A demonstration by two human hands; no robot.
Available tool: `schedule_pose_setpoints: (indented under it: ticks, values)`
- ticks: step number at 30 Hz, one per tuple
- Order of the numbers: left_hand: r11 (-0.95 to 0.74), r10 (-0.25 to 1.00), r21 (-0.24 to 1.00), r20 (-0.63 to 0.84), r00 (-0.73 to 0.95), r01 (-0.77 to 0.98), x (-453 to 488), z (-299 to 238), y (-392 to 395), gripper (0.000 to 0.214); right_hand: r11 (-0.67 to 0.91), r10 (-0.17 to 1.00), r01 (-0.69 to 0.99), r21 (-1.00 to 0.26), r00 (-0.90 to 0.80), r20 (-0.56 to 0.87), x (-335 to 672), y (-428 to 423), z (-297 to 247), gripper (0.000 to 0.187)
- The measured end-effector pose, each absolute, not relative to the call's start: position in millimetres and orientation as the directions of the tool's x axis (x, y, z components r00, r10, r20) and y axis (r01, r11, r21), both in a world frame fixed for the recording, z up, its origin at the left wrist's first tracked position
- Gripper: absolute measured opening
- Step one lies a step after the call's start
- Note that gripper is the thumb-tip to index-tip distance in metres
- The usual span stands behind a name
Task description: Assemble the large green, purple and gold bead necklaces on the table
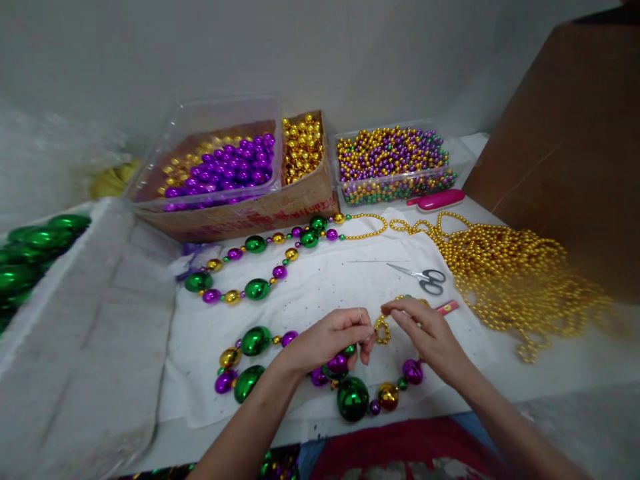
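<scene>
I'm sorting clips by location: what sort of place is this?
Probably a bead-craft workbench: a clear tub full of small beads, scissors on a white cloth, and a string of large green, purple and gold beads near the front edge.

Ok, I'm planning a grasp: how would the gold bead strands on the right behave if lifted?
The gold bead strands would probably hang limp, lying in loose curves; heaped and overlapping, they may tangle. Their shiny, rounded surface looks slippery.

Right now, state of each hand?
Left hand: fingers curled; hold cannot be told.
Right hand: fingers extended beside the looped strand of shiny, round gold beads; hold cannot be told.
</scene>
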State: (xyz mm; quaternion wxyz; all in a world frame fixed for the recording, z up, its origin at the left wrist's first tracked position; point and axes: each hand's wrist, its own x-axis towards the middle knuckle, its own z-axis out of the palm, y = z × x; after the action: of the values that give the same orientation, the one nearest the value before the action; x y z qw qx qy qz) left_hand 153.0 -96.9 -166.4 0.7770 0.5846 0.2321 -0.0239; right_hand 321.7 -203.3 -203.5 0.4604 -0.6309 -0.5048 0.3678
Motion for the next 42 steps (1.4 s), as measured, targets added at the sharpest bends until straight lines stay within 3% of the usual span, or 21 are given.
schedule_pose_setpoints:
  ticks: [4, 8, 13, 17, 24, 28, 32, 34, 36, 39, 40, 42]
  values:
    - [-0.131, 0.289, 0.92, -0.321, 0.902, 0.37, 149, -145, -94, 0.022, -0.215, 0.974, -0.135, -0.967, 0.044, -0.223, 312, -181, -202, 0.026]
    - [-0.408, 0.422, 0.832, -0.194, 0.886, 0.377, 143, -143, -94, 0.025, -0.34, 0.938, -0.319, -0.885, -0.048, -0.343, 301, -176, -208, 0.032]
    - [-0.466, 0.463, 0.804, -0.135, 0.876, 0.37, 140, -155, -97, 0.023, -0.409, 0.912, -0.39, -0.825, -0.149, -0.382, 300, -181, -210, 0.043]
    - [-0.473, 0.434, 0.821, -0.099, 0.895, 0.32, 138, -160, -99, 0.025, -0.46, 0.888, -0.415, -0.785, -0.23, -0.399, 297, -181, -215, 0.039]
    - [-0.44, 0.463, 0.832, -0.114, 0.879, 0.339, 134, -162, -101, 0.022, -0.413, 0.906, -0.423, -0.806, -0.098, -0.412, 296, -183, -220, 0.036]
    - [-0.43, 0.549, 0.867, 0.028, 0.836, 0.253, 131, -167, -101, 0.02, -0.337, 0.901, -0.596, -0.729, 0.02, -0.434, 301, -187, -223, 0.035]
    - [-0.481, 0.701, 0.828, 0.166, 0.694, 0.288, 122, -182, -109, 0.018, -0.205, 0.855, -0.757, -0.621, 0.17, -0.49, 313, -194, -231, 0.032]
    - [-0.438, 0.788, 0.838, 0.185, 0.587, 0.324, 117, -190, -117, 0.016, -0.16, 0.848, -0.794, -0.587, 0.194, -0.494, 319, -199, -233, 0.028]
    - [-0.28, 0.883, 0.908, 0.117, 0.454, 0.312, 114, -196, -128, 0.015, -0.136, 0.858, -0.821, -0.554, 0.182, -0.481, 324, -204, -233, 0.023]
    - [0.18, 0.928, 0.984, -0.165, 0.335, -0.015, 115, -200, -144, 0.019, -0.137, 0.88, -0.885, -0.445, 0.097, -0.466, 324, -212, -225, 0.017]
    - [0.338, 0.901, 0.923, -0.259, 0.349, -0.186, 117, -200, -149, 0.02, -0.132, 0.887, -0.91, -0.392, 0.068, -0.456, 322, -214, -221, 0.015]
    - [0.552, 0.826, 0.684, -0.373, 0.423, -0.476, 121, -201, -157, 0.019, -0.11, 0.912, -0.952, -0.287, 0.018, -0.409, 317, -217, -213, 0.013]
